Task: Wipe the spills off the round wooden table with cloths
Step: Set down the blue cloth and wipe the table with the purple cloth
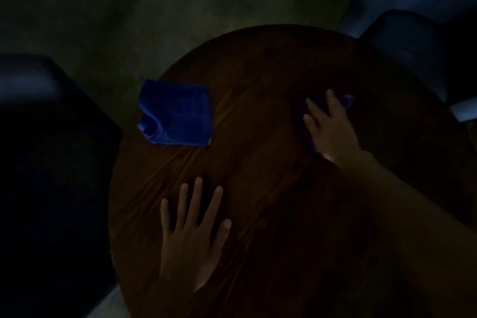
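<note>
Two hands flat on a dim round wooden worktop (258, 168)
Right hand (331, 129) presses a purple cloth (347, 99), fingers spread; left hand (192, 235) lies flat, holding nothing; folded blue cloth (175, 115) overhangs the far-left edge.

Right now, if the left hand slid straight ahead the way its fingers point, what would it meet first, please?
The left hand lies flat on the table, fingers pointing up-frame and slightly right. That line seems to pass just right of the blue cloth, over bare wood to the far rim. In this dim light, it might graze the cloth's corner.
</note>
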